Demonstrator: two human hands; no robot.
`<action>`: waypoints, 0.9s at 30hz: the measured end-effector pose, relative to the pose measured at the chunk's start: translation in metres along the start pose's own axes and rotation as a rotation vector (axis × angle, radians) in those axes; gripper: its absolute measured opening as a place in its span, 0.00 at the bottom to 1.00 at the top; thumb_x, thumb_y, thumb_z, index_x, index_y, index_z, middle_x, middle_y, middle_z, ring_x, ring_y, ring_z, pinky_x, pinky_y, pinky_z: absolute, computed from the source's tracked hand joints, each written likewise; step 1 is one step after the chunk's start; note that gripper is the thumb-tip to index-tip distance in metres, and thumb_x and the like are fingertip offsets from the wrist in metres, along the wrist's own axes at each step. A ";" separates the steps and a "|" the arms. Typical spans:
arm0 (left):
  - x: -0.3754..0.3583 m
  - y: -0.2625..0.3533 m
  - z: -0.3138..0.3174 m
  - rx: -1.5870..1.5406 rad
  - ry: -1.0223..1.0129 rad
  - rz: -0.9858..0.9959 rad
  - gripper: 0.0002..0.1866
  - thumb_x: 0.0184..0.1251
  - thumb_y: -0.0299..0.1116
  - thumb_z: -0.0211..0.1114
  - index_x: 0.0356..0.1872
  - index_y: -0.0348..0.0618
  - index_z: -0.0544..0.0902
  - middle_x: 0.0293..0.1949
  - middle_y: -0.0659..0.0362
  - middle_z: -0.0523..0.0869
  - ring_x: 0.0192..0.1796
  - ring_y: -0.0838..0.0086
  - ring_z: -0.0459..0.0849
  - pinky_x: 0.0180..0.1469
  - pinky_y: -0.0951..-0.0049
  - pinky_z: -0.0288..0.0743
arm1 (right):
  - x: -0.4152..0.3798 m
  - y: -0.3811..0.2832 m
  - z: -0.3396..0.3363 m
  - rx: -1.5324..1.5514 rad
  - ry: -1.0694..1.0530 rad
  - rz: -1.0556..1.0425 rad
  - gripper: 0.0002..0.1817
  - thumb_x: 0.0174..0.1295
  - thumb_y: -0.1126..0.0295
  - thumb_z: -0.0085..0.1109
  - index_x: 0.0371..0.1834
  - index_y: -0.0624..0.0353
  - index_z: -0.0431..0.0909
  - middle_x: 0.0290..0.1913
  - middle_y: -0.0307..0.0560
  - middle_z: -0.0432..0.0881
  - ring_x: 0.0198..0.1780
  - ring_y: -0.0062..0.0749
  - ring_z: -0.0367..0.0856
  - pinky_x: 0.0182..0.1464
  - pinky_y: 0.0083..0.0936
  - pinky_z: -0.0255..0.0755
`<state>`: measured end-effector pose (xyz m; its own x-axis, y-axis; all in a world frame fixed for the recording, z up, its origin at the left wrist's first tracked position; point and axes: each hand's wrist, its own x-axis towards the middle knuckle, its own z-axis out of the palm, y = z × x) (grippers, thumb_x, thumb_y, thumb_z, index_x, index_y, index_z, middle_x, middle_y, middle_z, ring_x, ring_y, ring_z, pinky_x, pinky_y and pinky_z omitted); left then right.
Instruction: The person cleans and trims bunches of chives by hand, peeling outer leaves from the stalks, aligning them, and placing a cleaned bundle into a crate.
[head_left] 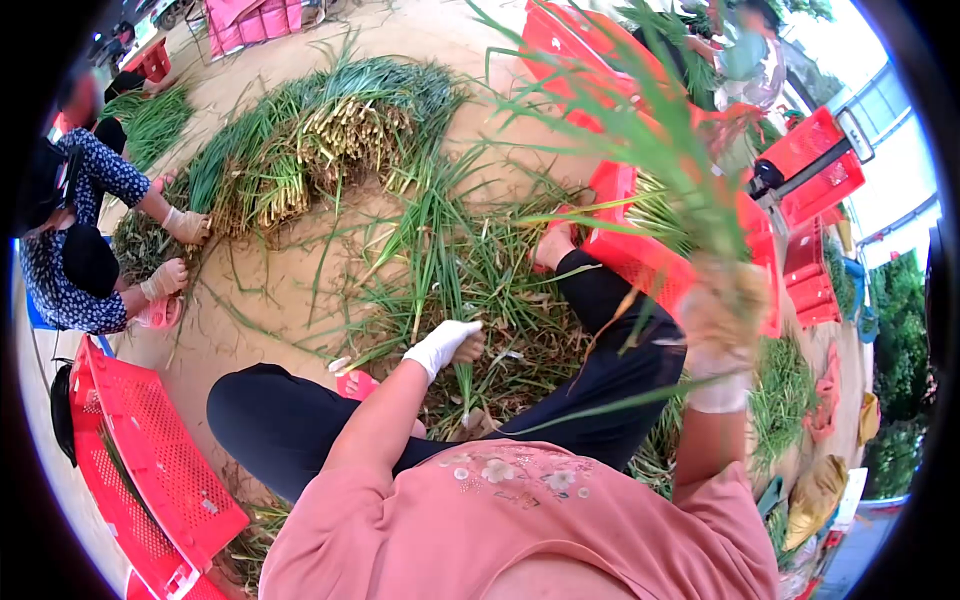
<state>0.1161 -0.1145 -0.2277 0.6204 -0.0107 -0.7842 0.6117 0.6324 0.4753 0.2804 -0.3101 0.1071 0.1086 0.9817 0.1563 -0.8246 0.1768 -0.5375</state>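
My left hand, in a white glove with bare fingertips, is closed over the pile in front of me. A thin green onion hangs below its fingers, white root end down. Raised at the right, my right hand is gloved and blurred by motion. It grips a bunch of green onions, whose long leaves fan up and to the left. Between my legs lies a loose heap of green onions with dry trimmings.
A large stack of green onions lies ahead. Red crates stand at the right and lower left. At the left, a seated person's gloved hands are near the stack. Another person is at the upper right.
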 end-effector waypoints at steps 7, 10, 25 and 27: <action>-0.040 0.037 0.026 -0.263 -0.191 0.333 0.29 0.64 0.56 0.48 0.55 0.41 0.70 0.49 0.53 0.77 0.51 0.63 0.75 0.58 0.57 0.63 | 0.005 0.172 -0.204 0.559 0.605 0.341 0.16 0.59 0.71 0.47 0.49 0.68 0.66 0.36 0.49 0.76 0.17 0.19 0.66 0.16 0.13 0.66; -0.025 0.019 0.010 -0.212 -0.081 0.111 0.29 0.62 0.58 0.52 0.52 0.42 0.71 0.49 0.52 0.76 0.51 0.62 0.74 0.56 0.57 0.64 | 0.004 0.219 -0.242 -0.107 0.869 0.587 0.09 0.61 0.70 0.44 0.39 0.64 0.71 0.28 0.48 0.79 0.19 0.29 0.73 0.17 0.20 0.68; 0.001 -0.024 -0.033 -0.513 -0.183 0.124 0.09 0.60 0.24 0.54 0.41 0.38 0.75 0.35 0.55 0.81 0.39 0.65 0.80 0.43 0.58 0.76 | 0.009 0.222 -0.217 -0.384 0.926 0.598 0.07 0.58 0.70 0.54 0.36 0.61 0.77 0.29 0.43 0.78 0.26 0.29 0.74 0.25 0.28 0.70; 0.001 -0.025 -0.032 -0.497 -0.191 0.152 0.10 0.59 0.23 0.54 0.42 0.37 0.75 0.36 0.54 0.81 0.40 0.65 0.81 0.43 0.58 0.76 | 0.007 0.220 -0.222 -0.484 0.919 0.623 0.06 0.56 0.73 0.53 0.35 0.62 0.77 0.28 0.44 0.78 0.24 0.29 0.75 0.24 0.27 0.71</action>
<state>0.0860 -0.1053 -0.2533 0.7901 -0.0022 -0.6130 0.2319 0.9267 0.2956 0.2233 -0.2489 -0.1941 0.2826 0.5567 -0.7811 -0.6042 -0.5291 -0.5958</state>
